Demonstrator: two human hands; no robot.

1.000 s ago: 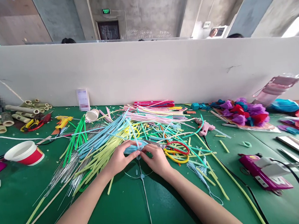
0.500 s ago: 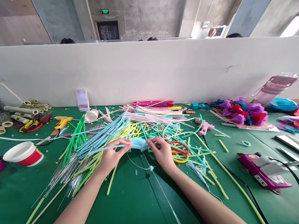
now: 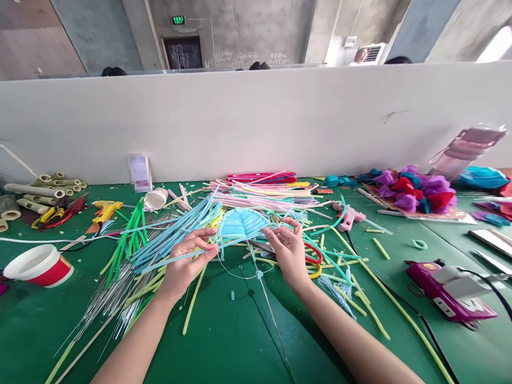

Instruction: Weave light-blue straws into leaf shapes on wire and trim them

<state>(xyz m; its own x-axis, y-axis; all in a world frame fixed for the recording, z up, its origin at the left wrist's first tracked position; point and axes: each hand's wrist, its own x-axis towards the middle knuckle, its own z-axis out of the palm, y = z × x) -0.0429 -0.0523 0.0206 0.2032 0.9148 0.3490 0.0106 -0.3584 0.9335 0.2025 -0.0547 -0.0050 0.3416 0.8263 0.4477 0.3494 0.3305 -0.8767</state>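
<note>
A light-blue ribbed fan-shaped piece (image 3: 242, 223) on a thin wire hoop (image 3: 236, 276) is held up over the middle of the table. Across its lower edge runs a light-blue pipe cleaner (image 3: 242, 239). My left hand (image 3: 189, 260) is closed in a pinch on that pipe cleaner, at the left of the fan, with a tail sticking out leftward. At the fan's right corner, my right hand (image 3: 287, 250) pinches the pipe cleaner between thumb and fingers. A thin wire stem (image 3: 274, 322) hangs from a small blue knot (image 3: 259, 274) toward the table's front.
Behind my hands lie heaped pipe cleaners (image 3: 265, 194). Red-and-yellow-handled scissors (image 3: 314, 258) and a pink glue gun (image 3: 351, 217) are on the right, near a purple power strip (image 3: 448, 294). To the left stand a paper cup (image 3: 38, 268) and yellow glue gun (image 3: 106, 211).
The blue fan has been tilted up, so its ribbed face now shows. My right hand has shifted slightly right, the hands are farther apart, and the wire stem has swung.
</note>
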